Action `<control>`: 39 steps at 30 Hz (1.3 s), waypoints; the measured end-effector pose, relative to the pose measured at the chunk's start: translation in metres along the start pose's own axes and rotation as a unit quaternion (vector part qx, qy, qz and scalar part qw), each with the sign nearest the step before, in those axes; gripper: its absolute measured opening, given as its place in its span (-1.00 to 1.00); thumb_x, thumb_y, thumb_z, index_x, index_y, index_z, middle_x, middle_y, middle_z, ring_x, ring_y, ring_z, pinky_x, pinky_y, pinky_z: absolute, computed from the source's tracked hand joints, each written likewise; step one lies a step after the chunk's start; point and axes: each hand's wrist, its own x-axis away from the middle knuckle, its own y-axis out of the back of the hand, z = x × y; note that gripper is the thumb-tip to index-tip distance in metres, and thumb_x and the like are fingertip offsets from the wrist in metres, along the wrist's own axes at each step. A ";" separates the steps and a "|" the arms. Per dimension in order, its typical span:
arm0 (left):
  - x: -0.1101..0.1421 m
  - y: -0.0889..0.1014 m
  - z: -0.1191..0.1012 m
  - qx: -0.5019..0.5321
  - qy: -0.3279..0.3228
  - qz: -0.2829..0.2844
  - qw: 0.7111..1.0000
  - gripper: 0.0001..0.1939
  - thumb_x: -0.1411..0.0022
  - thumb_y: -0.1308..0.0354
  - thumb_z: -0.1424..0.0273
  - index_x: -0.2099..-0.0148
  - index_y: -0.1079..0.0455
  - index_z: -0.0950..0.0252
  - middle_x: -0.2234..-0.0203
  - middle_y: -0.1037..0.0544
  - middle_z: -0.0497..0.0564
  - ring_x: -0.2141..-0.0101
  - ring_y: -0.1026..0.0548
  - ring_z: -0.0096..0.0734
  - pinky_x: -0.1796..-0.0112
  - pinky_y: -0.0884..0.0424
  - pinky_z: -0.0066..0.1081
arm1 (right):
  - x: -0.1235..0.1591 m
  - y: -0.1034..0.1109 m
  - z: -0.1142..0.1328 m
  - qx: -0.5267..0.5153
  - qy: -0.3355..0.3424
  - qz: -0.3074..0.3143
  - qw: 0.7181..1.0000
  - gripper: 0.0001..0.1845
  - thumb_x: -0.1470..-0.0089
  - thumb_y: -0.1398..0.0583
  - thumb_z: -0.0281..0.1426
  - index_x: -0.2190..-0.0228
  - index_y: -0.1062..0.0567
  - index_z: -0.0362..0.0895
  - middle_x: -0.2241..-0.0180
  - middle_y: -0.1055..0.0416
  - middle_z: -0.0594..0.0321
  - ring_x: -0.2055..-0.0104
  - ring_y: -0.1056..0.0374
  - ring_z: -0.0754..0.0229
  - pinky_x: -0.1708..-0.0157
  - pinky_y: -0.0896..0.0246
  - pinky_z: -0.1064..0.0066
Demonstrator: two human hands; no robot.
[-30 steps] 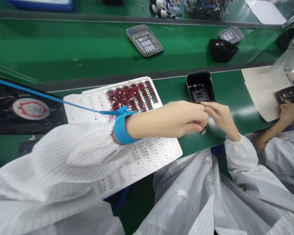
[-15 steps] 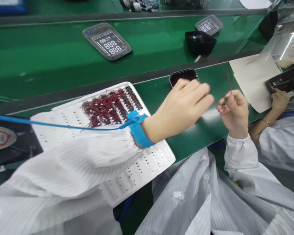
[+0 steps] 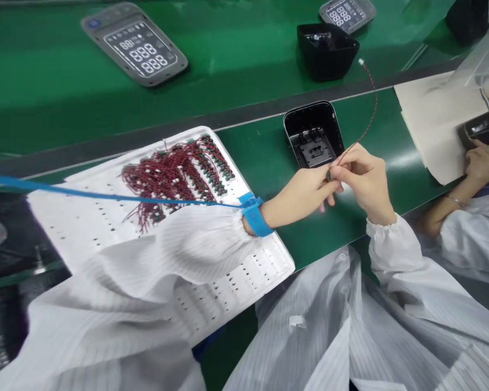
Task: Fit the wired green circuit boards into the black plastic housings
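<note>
Evidently, a fine job is being done at close range: a red-and-black wire [image 3: 375,103] is pinched between the thumb and fingers of the right hand [image 3: 364,176], near the small green piece [image 3: 328,175] at its lower end. That piece is met by the fingertips of the left hand [image 3: 307,193], probably so that it can be steadied from two sides; whether it is truly gripped there cannot be told, as the fingers are partly hidden. The wire is gripped low, so its white plug [image 3: 361,62] is borne up in a loose arc, away from the fingertips.

Just beyond the hands, a black case [image 3: 315,136] is set open side up on the green bench [image 3: 391,133], its inside apparently meant to be within easy reach. Beside it, a heap of similar wires [image 3: 158,176] is held on a white tray [image 3: 269,266], partly covered by the left sleeve [image 3: 204,241].
</note>
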 end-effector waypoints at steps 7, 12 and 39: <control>0.000 -0.011 0.013 0.305 0.159 0.028 0.939 -0.82 -0.36 -0.04 0.62 0.31 -0.39 0.39 0.46 -0.57 0.01 0.47 -0.58 -0.51 0.39 -0.54 -0.50 | 0.018 0.005 -0.002 0.203 0.086 0.014 0.975 -0.87 -0.19 -0.29 -0.28 0.40 -0.64 0.07 0.34 -0.58 0.27 0.28 -0.47 0.11 0.24 -0.44 0.19; 0.004 -0.021 0.031 0.237 0.190 0.141 0.942 -0.76 -0.50 0.10 0.45 0.21 -0.34 0.37 0.37 -0.63 0.12 0.48 -0.61 -0.42 0.39 -0.57 -0.38 | 0.023 0.026 -0.008 0.161 0.075 0.104 0.979 -0.88 -0.16 -0.32 -0.36 0.39 -0.68 0.07 0.35 -0.63 0.32 0.31 -0.52 0.10 0.24 -0.46 0.20; 0.024 -0.013 0.035 -0.619 -0.072 0.032 0.781 -0.50 -0.34 0.19 0.75 -0.27 -0.27 0.65 0.21 -0.61 0.24 0.33 -0.66 -0.27 0.54 -0.32 -0.38 | -0.019 -0.009 -0.019 0.496 -0.040 0.152 0.854 -0.94 -0.24 -0.20 -0.50 0.28 -0.43 -0.10 0.34 -0.50 0.22 0.35 -0.41 0.14 0.34 -0.16 0.35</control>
